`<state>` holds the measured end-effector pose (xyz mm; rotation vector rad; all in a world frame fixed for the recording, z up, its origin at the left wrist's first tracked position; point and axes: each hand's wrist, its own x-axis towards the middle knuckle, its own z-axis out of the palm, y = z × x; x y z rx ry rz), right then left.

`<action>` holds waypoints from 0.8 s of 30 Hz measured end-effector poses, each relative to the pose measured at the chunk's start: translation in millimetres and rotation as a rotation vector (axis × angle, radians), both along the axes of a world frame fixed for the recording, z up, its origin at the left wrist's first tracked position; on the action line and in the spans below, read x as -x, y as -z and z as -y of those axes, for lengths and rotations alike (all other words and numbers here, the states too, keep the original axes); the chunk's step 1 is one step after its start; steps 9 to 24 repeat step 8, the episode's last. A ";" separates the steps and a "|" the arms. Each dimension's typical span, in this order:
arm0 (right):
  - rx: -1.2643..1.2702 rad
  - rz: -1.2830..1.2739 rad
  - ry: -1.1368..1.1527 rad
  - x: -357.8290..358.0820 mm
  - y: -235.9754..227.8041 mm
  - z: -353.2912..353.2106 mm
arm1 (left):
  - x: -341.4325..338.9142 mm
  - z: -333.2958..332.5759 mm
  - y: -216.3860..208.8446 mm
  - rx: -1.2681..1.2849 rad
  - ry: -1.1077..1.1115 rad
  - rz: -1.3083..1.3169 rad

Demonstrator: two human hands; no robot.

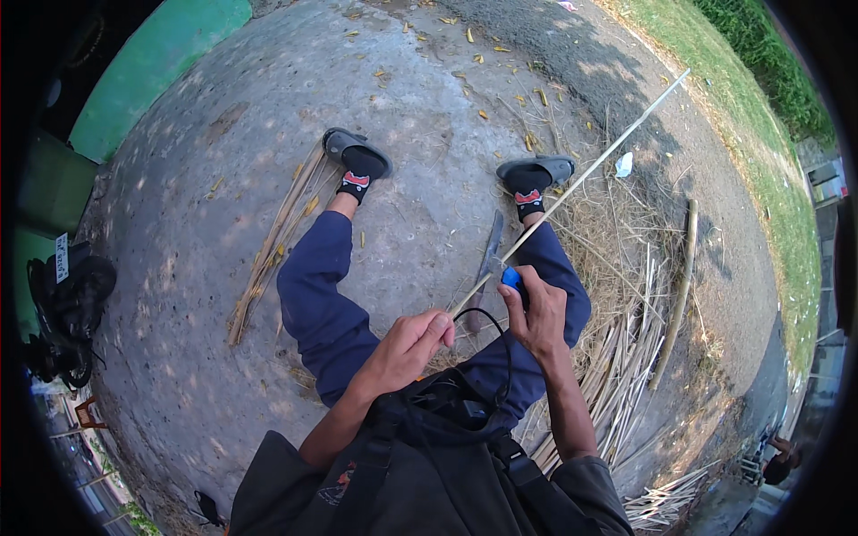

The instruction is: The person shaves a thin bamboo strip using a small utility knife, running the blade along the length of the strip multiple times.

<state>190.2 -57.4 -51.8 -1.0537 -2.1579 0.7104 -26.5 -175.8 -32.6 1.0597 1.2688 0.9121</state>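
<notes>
My left hand (413, 350) is closed round the near end of a long, thin, pale stick (597, 165), which looks like split bamboo. The stick slants away to the far right, over my right leg. My right hand (540, 322) grips a small blue-handled tool (512, 278) between thumb and fingers, right beside the stick. Something thin sticks out of the tool toward the stick, too small to make out. Between my legs a machete (491, 254) with a dark blade lies on the ground, its handle partly under the stick.
A bundle of split strips (268, 255) lies left of my left leg. On the right are pale strips (626, 366), dry shavings (597, 239) and a thicker pole (682, 290). A motorcycle (67, 304) stands far left; a person (783, 461) is at the lower right.
</notes>
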 end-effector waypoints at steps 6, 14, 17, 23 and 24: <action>-0.012 0.021 -0.149 3.9 0.0 14.3 | 1.2 6.2 5.3 0.068 0.027 0.152; -0.017 0.060 -0.152 1.9 -1.0 10.9 | -1.5 6.9 5.7 0.061 0.019 0.168; -0.017 0.060 -0.152 1.9 -1.0 10.9 | -1.5 6.9 5.7 0.061 0.019 0.168; -0.017 0.060 -0.152 1.9 -1.0 10.9 | -1.5 6.9 5.7 0.061 0.019 0.168; -0.017 0.060 -0.152 1.9 -1.0 10.9 | -1.5 6.9 5.7 0.061 0.019 0.168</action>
